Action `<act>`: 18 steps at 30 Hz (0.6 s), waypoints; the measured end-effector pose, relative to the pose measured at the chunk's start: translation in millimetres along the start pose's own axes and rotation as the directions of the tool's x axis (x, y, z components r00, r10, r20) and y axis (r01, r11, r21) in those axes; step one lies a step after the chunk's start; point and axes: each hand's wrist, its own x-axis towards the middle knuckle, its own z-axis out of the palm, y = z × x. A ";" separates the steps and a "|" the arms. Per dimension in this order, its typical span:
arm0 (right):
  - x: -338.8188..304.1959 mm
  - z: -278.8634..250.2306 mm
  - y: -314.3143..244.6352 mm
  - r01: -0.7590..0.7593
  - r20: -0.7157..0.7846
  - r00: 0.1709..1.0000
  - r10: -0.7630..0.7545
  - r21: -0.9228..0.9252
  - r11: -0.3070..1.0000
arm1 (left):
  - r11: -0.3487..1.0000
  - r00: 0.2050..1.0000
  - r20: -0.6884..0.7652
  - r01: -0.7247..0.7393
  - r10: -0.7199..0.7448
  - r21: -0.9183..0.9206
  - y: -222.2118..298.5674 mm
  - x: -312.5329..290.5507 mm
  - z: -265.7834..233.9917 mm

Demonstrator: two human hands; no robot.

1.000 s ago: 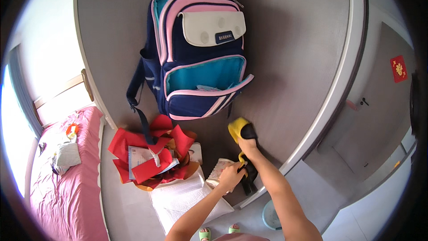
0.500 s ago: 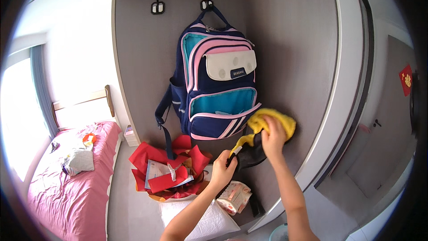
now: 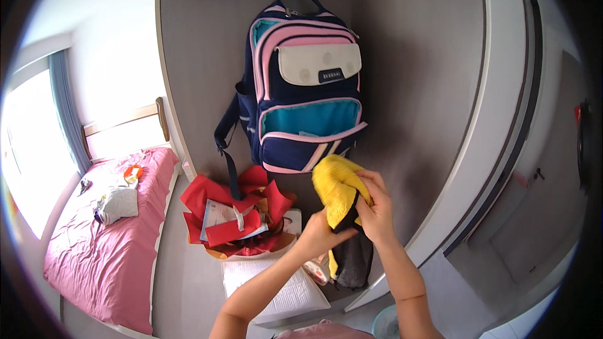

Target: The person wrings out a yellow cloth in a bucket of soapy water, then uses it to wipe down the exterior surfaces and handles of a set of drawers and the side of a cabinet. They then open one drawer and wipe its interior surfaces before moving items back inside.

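Both hands gripped a yellow-and-black cloth (image 3: 339, 198) just below the hanging backpack (image 3: 304, 88): left hand (image 3: 320, 233) clutched its lower part, right hand (image 3: 375, 208) pinched its edge. Folding it seemed underway.

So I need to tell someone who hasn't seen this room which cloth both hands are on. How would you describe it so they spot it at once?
Start at the navy, pink and teal backpack hung on the grey wall. Just below its lower right corner, the left hand and right hand hold a cloth. It is the only bright yellow thing there, with a dark part hanging under it, unlike the red papers to the left.
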 end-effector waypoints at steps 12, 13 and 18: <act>-56.5 -53.2 -10.3 -0.242 0.315 0.938 0.145 0.292 0.925 | 0.943 0.840 -0.438 0.327 -0.321 -0.063 20.4 -3.2 -86.0; -59.9 -39.2 -3.6 -0.238 0.304 0.943 0.138 0.321 0.917 | 0.923 0.838 -0.390 0.324 -0.382 -0.207 15.7 -4.2 -85.1; -59.4 34.6 -18.0 0.073 0.357 0.920 -0.161 0.248 0.966 | 0.782 0.810 -0.234 0.376 -0.538 -0.496 60.3 1.2 -90.5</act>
